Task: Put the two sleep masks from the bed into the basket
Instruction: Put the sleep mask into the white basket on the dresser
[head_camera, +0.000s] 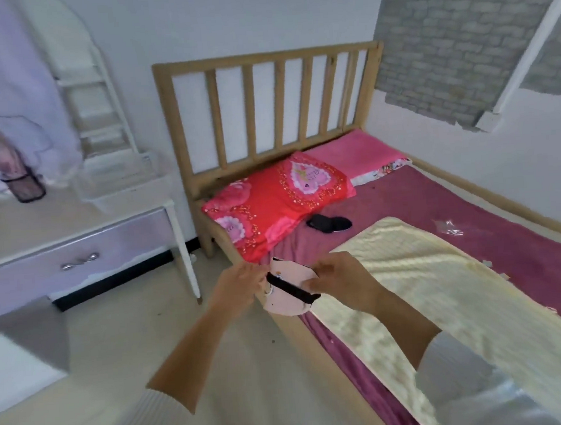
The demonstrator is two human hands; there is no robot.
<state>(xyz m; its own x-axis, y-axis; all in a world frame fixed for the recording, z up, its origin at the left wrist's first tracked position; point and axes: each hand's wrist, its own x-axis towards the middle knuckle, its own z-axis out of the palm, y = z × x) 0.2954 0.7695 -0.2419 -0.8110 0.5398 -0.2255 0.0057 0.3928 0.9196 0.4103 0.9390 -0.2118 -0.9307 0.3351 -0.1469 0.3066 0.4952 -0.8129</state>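
Observation:
A pale pink sleep mask (287, 299) with a black strap hangs over the near edge of the bed, held between both hands. My left hand (241, 283) pinches its left end and my right hand (337, 279) grips its right side. A black sleep mask (329, 224) lies on the purple sheet just below the red pillow, apart from both hands. A clear plastic basket (121, 183) stands on the white dresser to the left of the bed, well beyond my left hand.
A red floral pillow (278, 199) and a pink pillow (354, 154) lie against the wooden headboard (265, 107). A cream blanket (444, 300) covers the bed's near part. On the dresser (75, 240) stand a black mesh cup (26, 187) and a mirror. Bare floor lies between dresser and bed.

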